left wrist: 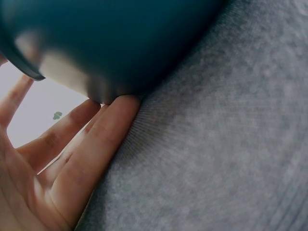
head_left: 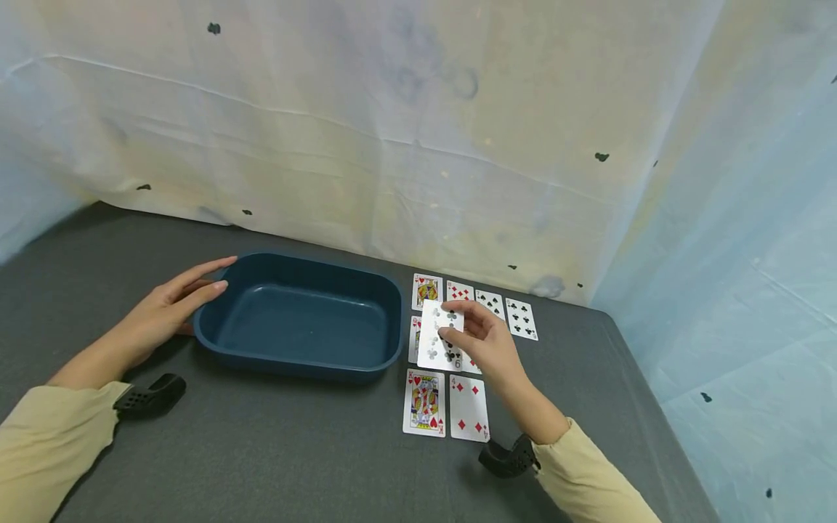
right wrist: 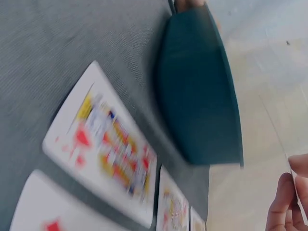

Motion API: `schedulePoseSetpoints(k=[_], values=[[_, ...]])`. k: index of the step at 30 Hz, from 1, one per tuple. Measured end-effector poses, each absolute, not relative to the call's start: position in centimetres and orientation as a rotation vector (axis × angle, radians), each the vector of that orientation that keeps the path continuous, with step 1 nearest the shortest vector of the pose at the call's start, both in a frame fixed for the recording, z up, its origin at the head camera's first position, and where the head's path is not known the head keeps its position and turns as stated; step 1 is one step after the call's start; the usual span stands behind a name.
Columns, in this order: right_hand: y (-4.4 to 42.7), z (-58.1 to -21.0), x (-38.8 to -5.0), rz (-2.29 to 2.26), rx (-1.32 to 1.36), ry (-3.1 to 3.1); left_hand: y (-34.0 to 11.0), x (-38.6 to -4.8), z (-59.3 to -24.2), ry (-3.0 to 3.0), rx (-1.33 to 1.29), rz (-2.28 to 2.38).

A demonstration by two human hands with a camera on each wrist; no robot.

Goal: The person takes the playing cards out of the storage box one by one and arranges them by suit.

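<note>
My left hand (head_left: 166,309) rests against the left end of a dark blue tub (head_left: 297,367), with fingers extended at its rim. In the left wrist view, straight fingers (left wrist: 96,149) touch the tub's outer wall. Between thumb and fingers, my right hand (head_left: 487,345) pinches a playing card of clubs (head_left: 431,345), raised over the rows of cards. That card appears nearly edge-on in the right wrist view. Nearest me lie the king of hearts (head_left: 423,403) and the four of diamonds (head_left: 468,408). The held card and right hand partly hide the middle row.
Along the back row lie a red face card (head_left: 427,290), a diamonds card (head_left: 460,290) and two black-suit cards, the rightmost card (head_left: 522,319) farthest out. The tub stands left of the cards on a dark grey cloth (head_left: 281,450). A pale sheet (head_left: 366,131) hangs behind.
</note>
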State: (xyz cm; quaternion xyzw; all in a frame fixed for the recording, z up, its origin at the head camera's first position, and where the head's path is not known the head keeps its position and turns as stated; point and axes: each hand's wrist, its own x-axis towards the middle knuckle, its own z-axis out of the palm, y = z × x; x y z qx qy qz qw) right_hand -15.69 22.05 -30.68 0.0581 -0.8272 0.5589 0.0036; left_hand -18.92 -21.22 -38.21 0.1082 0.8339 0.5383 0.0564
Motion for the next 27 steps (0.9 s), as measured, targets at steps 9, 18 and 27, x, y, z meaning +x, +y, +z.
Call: schedulePoseSetpoints(k=[9, 18, 27], values=[[26.3, -31.4, -14.9, 1.655, -0.003, -2.622, -21.2, -18.9, -38.2, 2.523, 0.322, 1.632], [31.1, -32.6, -15.1, 1.546, -0.217, -2.627, -21.5, -18.8, -38.3, 2.547, 0.327, 1.615], [35.3, -34.4, -16.1, 1.331, -0.319, -2.743, -21.4, -19.0, -38.4, 2.536, 0.345, 1.607]])
